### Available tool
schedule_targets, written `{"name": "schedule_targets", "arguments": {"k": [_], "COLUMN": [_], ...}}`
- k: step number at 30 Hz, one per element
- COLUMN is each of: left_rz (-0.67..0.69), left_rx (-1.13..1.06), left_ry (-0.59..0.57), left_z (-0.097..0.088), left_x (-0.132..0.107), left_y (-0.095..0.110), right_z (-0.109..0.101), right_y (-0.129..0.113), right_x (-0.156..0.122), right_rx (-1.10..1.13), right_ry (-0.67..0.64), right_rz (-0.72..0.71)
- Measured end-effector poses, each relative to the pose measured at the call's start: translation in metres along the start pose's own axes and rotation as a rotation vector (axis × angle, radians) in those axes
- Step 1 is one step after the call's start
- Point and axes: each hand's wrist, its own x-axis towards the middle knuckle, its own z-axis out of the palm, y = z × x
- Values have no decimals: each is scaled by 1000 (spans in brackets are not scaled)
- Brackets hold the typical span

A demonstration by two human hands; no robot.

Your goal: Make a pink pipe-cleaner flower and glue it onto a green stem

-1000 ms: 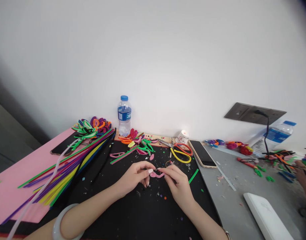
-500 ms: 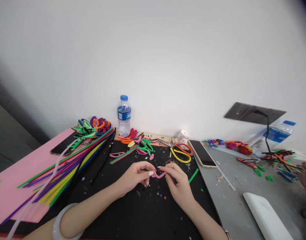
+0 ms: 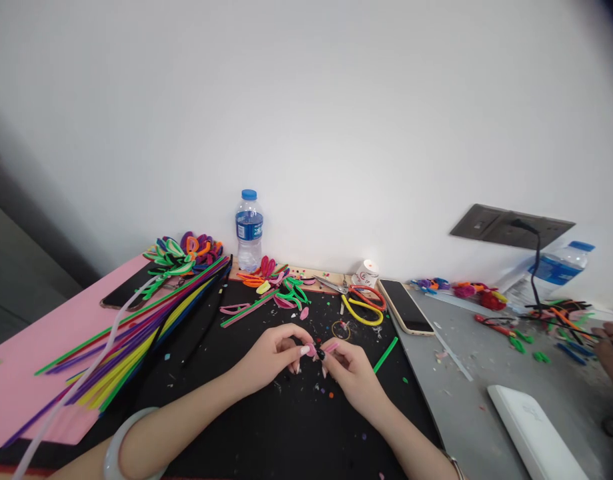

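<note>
Strip [image 3: 312, 351], pink, pinched between left hand [image 3: 271, 353] and right hand [image 3: 353, 375]

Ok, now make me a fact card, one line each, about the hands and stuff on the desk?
left hand: pinching a fuzzy pink piece
right hand: at the same piece, grip hard to see
scissors: red and yellow, lying beyond the hands
left bottle: upright, blue-capped, near the wall
fuzzy sticks: many colours, left of the hands
</note>
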Motion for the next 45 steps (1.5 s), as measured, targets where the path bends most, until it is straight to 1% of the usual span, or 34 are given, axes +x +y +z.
{"name": "schedule_targets", "arguments": {"k": [5,10,14,19,26,30,34,38,45], "left_rz": [-9,29,92,173,303,352,379,384,357], "left_rx": [-15,85,188,313,554,631,649,640,573], "left_ry": [-12,-3,-1,-12,-23,-29,-43,-55,-54], "left_z": [1,1,1,2,1,0,0,1,3], "left_x": [0,-1,-1,-4,-8,-8,-9,-9,-10], "left_y": [-2,-3,-1,3,7,8,9,10,10], "right_z": [0,0,0,-1,1,1,2,3,6], "right_y": [-1,-2,-2,0,3,1,1,2,-4], "right_x": [-2,-2,-3,-1,-1,-2,-1,0,1], "right_rx": [-11,-26,-25,30,144,162,226,349,538], "right_ry": [-9,-5,-2,-1,-18,-21,-17,3,17], "right_rz": [5,17,34,67,120,126,138,174,285]}}
